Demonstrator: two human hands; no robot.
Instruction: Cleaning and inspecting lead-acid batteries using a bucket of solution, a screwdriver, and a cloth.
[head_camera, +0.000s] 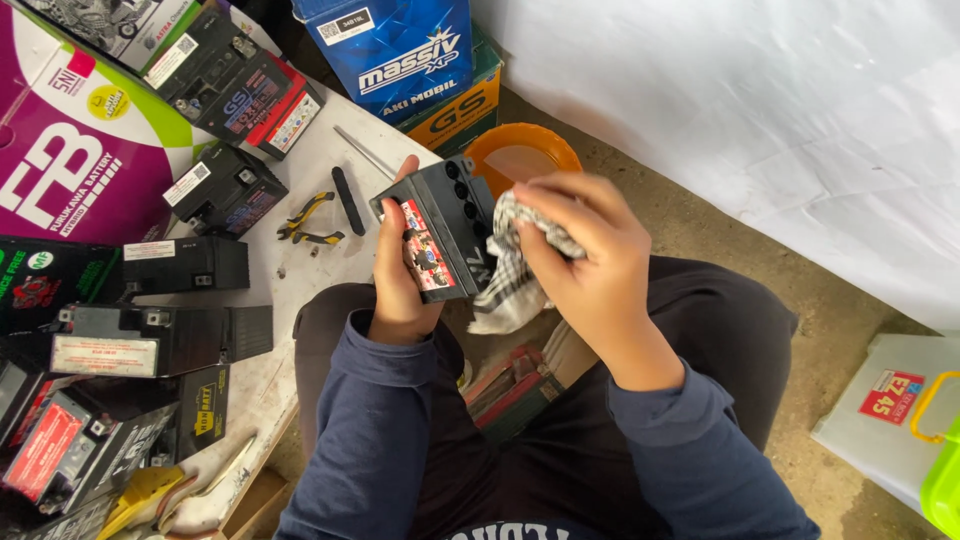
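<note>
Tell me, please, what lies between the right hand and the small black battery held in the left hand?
In the head view, a checked cloth lies between the right hand and the black battery; the left hand grips the battery's other side.

one held battery (440, 235), one checked cloth (512, 270), one pliers (308, 220)

Both hands, left (400, 265) and right (590, 260), raised, fingers curled closed.
</note>
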